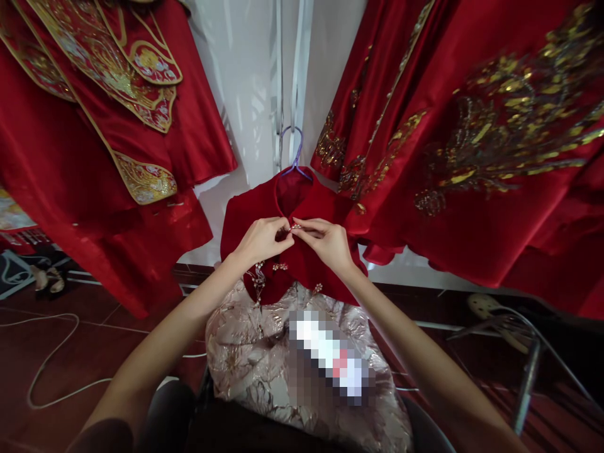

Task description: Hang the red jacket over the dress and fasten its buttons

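Note:
A dark red top (302, 277) with a standing collar hangs on a purple hanger (296, 141) in front of me. At its front opening, just below the collar, my left hand (264, 240) and my right hand (330, 244) meet with fingertips pinched. Between them a small beaded button fastener (296, 227) shows, partly covered by the fingers. Both hands are closed on it or on the cloth edge beside it. A second beaded fastener (280, 267) sits lower on the front, and beaded trim (257, 280) hangs near the left side.
Pale shiny brocade fabric (245, 358) lies below the top, with a blurred-out rectangle (330, 358) over it. Red embroidered garments (198, 126) hang at left, and sequined red ones (472, 233) at right. A white cable (44, 358) runs along the floor; a metal-legged stool (526, 384) stands at right.

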`<state>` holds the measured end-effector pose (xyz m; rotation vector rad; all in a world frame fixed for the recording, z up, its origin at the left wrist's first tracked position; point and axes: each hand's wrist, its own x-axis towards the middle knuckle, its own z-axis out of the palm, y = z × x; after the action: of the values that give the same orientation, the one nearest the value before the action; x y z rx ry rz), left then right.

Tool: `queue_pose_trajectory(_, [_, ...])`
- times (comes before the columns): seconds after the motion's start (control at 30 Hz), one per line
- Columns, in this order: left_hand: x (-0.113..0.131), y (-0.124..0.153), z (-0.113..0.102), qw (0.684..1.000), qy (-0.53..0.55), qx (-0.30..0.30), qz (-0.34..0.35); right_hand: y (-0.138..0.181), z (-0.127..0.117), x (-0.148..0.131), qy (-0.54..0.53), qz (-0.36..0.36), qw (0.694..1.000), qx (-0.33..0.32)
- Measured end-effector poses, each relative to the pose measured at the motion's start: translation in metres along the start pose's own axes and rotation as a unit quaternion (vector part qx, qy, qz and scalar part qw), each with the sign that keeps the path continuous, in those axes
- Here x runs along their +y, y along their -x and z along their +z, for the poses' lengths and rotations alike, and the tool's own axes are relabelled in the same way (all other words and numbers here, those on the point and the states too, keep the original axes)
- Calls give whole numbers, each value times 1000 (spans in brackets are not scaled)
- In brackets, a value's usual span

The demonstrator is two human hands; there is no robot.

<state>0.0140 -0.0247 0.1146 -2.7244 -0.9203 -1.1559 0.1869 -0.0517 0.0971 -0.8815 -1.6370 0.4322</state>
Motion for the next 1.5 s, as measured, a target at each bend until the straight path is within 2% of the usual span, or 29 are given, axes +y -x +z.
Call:
queue_pose_trajectory(0.17, [-2, -2, -4, 998, -42, -32, 27, -4, 0, 1, 21, 0, 1000, -19])
queue_pose_trajectory(0.33, [-8, -2, -6, 992, -79, -72, 63, -8, 2, 2, 61, -36, 995, -66])
queue_pose_trajectory(0.43, [-9, 0, 1, 997, -26, -55, 44, -9, 4, 4, 84, -53, 993, -69])
queue_pose_trajectory(0.53, [-8, 4, 14, 994, 108, -20, -15, -4, 8, 9, 115, -66, 991, -32])
queue_pose_trajectory(0.63, [-8, 11, 29, 960, 268, -10, -79, 9, 14, 13, 176, -86, 981, -7])
queue_pose_trajectory(0.73, [-7, 20, 36, 907, 398, -43, -130, 29, 21, 20, 278, -100, 955, -6])
queue_pose_trajectory(0.8, [-8, 27, 36, 875, 456, -66, -151, 42, 25, 27, 344, -101, 933, -5])
queue_pose_trajectory(0.87, [-11, 34, 33, 857, 483, -72, -164, 53, 25, 35, 387, -103, 916, -4])
queue_pose_trajectory(0.93, [-19, 41, 30, 859, 477, -43, -182, 61, 18, 43, 398, -111, 910, 6])
queue_pose_trajectory(1.07, [-42, 56, 26, 872, 399, 109, -263, 70, -14, 44, 393, -142, 906, 71])
queue_pose_trajectory(1.13, [-50, 63, 26, 871, 358, 156, -297, 69, -32, 37, 403, -152, 899, 77])
queue_pose_trajectory(1.23, [-52, 74, 29, 881, 326, 151, -307, 63, -50, 20, 404, -151, 900, 66])
queue_pose_trajectory(1.33, [-46, 80, 35, 900, 312, 128, -276, 54, -56, -2, 391, -118, 909, 84])
queue_pose_trajectory(1.43, [-40, 80, 41, 909, 315, 111, -251, 48, -54, -27, 334, -73, 936, 87])
queue_pose_trajectory(1.5, [-38, 78, 44, 909, 317, 104, -250, 46, -51, -44, 283, -57, 956, 61])
